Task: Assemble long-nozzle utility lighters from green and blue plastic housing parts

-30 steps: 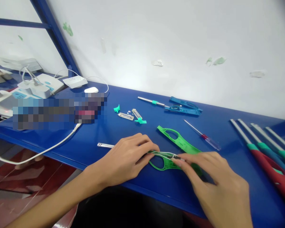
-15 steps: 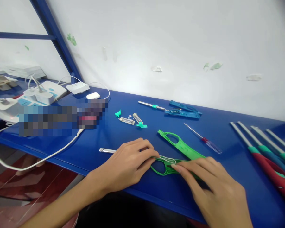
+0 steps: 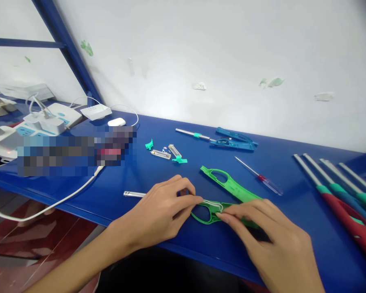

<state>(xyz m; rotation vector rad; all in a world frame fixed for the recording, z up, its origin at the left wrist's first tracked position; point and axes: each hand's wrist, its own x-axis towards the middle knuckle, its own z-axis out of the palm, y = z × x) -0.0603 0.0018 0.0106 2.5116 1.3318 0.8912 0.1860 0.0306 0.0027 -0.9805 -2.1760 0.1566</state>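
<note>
A green plastic shell half [image 3: 201,215] with an oval opening lies between my hands near the table's front edge. My left hand [image 3: 167,209] is closed at its left end, thumb and index finger pressed at the thin white wires [image 3: 214,203]. A silver metal tube [image 3: 134,194] sticks out leftward from beneath that hand. My right hand [image 3: 270,232] pinches the wires' right-hand end over the shell; its fingertips partly hide what they hold. Just behind lies a second green shell half [image 3: 232,186]. Beyond my hands are two clear fuel tanks [image 3: 161,154] and small teal pieces [image 3: 179,160].
A screwdriver [image 3: 270,185] lies right of centre. Behind it are blue shell parts [image 3: 234,140] and a silver tube [image 3: 186,132]. Several long lighters [image 3: 350,215] lie at the right. Power strips [image 3: 45,122] and a white cable [image 3: 70,198] occupy the left.
The view has shifted slightly, moving everything a little left in the picture. The wire loop between my fingers has changed shape slightly. Both hands keep nearly the same grip.
</note>
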